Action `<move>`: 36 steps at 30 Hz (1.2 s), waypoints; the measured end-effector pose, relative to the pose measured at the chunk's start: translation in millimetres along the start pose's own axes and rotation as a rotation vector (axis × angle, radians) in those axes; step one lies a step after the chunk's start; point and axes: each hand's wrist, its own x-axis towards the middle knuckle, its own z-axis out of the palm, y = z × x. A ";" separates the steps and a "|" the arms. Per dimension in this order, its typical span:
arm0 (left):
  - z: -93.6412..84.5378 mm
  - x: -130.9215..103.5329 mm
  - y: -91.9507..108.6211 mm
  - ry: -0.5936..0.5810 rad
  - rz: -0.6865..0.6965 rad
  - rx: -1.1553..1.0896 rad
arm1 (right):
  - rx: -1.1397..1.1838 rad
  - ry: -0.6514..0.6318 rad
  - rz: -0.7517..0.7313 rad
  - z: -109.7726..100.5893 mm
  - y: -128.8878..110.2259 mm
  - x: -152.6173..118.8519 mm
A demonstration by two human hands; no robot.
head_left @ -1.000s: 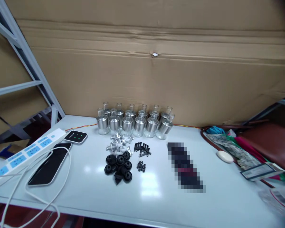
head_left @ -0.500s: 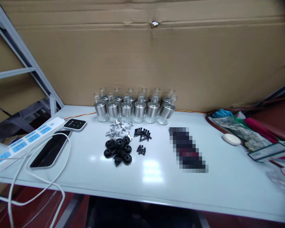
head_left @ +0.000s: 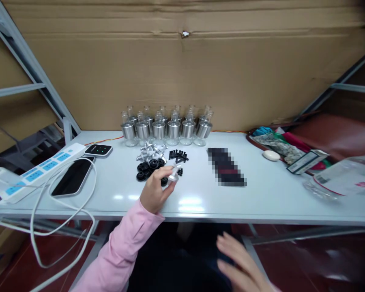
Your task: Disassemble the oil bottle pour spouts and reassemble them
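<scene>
My left hand [head_left: 158,184], in a pink sleeve, is closed in a pinch on a small silver part [head_left: 174,174] with a round flange and a short stem. It holds the part above the table, in front of the black round caps [head_left: 142,175], some of which it hides. Behind the caps lies a heap of similar silver parts [head_left: 152,153]. Small black pins [head_left: 179,155] and tiny black rings [head_left: 180,172] are to the right, the rings partly hidden. My right hand [head_left: 240,259], a little blurred, is below the table's front edge, its fingers spread with nothing in them.
Two rows of glass bottles with steel sleeves [head_left: 158,130] stand along the cardboard wall [head_left: 182,73]. At left are a power strip [head_left: 45,170], a phone [head_left: 74,176] and a looped white cable [head_left: 93,219]. A pixelated dark strip [head_left: 226,167], a white oval object [head_left: 271,155] and a small box [head_left: 307,162] are right.
Both hands have come into view. A silver part is now in my left hand, above the table. The camera view has shifted, showing more below the table's front edge.
</scene>
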 end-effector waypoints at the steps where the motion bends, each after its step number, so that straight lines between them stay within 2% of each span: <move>1: 0.1 -1.5 -4.3 0.017 -0.021 -0.008 | 0.018 0.024 -0.075 5.9 4.6 20.2; 3: -1.5 -6.5 -9.6 0.023 -0.033 -0.003 | 0.058 0.106 -0.274 21.1 13.9 66.4; 4: -2.7 -8.5 -10.8 0.019 -0.029 0.006 | 0.072 0.151 -0.319 30.2 17.7 88.6; 6: -5.2 -10.0 -10.9 0.011 -0.004 0.046 | 0.095 0.203 -0.318 50.0 23.6 122.7; 9: -7.3 -7.5 -7.9 0.008 0.044 0.136 | 0.116 0.243 -0.172 75.1 29.7 139.6; 12: -6.9 -4.3 -4.8 -0.014 0.113 0.211 | 0.172 0.192 -0.044 86.7 34.2 132.3; 16: -6.6 -3.1 -5.8 0.005 0.195 0.245 | 0.247 0.045 -0.057 87.4 36.3 124.4; 19: -9.7 -4.0 -7.0 0.020 0.143 0.242 | 0.207 0.027 -0.043 81.9 33.7 118.6; 22: -10.6 -8.1 0.1 0.055 0.045 0.172 | 0.188 0.043 -0.050 69.9 23.2 109.2; 24: -6.3 -13.7 10.6 0.086 0.009 0.082 | 0.203 -0.042 -0.131 61.0 10.2 106.2; 26: 1.2 -20.1 23.7 0.061 0.039 -0.047 | 0.275 -0.023 -0.190 54.3 -4.9 107.6; 27: 5.1 -23.0 30.4 0.080 0.074 -0.150 | 0.329 -0.058 -0.299 51.8 -11.4 109.1; 28: 8.4 -25.5 36.8 0.161 0.093 -0.236 | 0.353 -0.070 -0.390 49.5 -16.2 110.0; 31: 16.5 -33.6 52.3 0.225 0.087 -0.345 | 0.235 -0.143 -0.578 41.7 -14.8 100.8; 33: 25.6 -44.3 57.5 0.135 0.173 -0.366 | 0.173 -0.270 -0.621 35.4 -1.1 80.3; 35: 41.6 -61.6 56.2 -0.152 0.325 -0.318 | 0.115 -0.361 -0.611 30.1 17.9 51.0; 36: 51.2 -71.8 52.7 -0.247 0.387 -0.258 | 0.083 -0.397 -0.578 28.1 28.0 34.8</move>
